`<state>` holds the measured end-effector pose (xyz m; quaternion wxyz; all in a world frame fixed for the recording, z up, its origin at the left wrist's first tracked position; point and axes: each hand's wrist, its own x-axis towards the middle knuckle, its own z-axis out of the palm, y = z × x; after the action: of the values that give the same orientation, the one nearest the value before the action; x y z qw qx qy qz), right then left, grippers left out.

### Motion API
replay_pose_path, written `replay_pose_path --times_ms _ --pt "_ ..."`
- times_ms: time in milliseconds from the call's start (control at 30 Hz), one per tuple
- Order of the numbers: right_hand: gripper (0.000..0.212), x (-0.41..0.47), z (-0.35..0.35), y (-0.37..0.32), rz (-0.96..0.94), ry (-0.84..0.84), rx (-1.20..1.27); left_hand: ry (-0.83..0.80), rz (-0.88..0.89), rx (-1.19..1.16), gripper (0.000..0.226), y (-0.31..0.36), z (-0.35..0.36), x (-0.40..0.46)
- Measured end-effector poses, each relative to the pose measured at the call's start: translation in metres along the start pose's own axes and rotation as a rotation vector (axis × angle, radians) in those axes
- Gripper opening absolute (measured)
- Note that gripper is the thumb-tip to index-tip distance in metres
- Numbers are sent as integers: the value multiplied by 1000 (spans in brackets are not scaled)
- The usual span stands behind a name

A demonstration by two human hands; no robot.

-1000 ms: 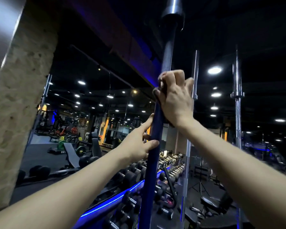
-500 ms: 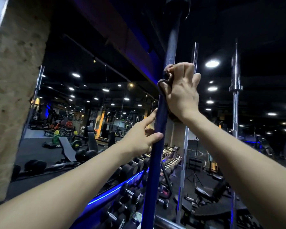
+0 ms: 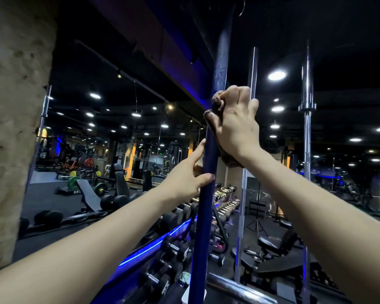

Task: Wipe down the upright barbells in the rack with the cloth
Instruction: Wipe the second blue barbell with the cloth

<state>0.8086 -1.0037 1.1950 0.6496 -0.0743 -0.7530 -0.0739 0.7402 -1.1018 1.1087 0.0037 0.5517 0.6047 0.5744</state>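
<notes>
Right hand point(image 3: 235, 126): grip clenched around a brown cloth point(image 3: 217, 104) wrapped on the upright dark-blue barbell point(image 3: 206, 194); cloth bunches above the knuckles and hangs below the wrist. Left hand point(image 3: 188, 176): lower on the same bar, thumb and fingers curled round the shaft. Bar's upper part looks mottled; its top and foot are cut off. Right of the grip stand two chrome barbells point(image 3: 307, 128), well apart. Dumbbell rack point(image 3: 176, 249) below, dim.

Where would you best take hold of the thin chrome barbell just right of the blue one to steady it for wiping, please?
Probably on its bare shaft, at about the height where the left hand steadies the blue barbell. Come from the front: it stands upright and nothing in view blocks that stretch.
</notes>
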Motion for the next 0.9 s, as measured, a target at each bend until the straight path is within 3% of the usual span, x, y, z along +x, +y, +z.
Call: replay_pose_path --times_ms 133,267,533,767,900 --pt "36 -30 9 2 -21 11 11 -1 -22 37 82 -2 1 -7" --pt "43 -61 3 6 -36 -86 5 16 -41 58 79 -1 3 -9" --pt "44 6 0 0 -8 -21 -61 30 -23 64 84 -8 3 -3" --pt "45 -49 -1 17 58 -151 201 215 36 225 78 -2 25 -4" --pt "35 -36 -16 29 80 -57 298 260 65 157 71 3 28 -4"
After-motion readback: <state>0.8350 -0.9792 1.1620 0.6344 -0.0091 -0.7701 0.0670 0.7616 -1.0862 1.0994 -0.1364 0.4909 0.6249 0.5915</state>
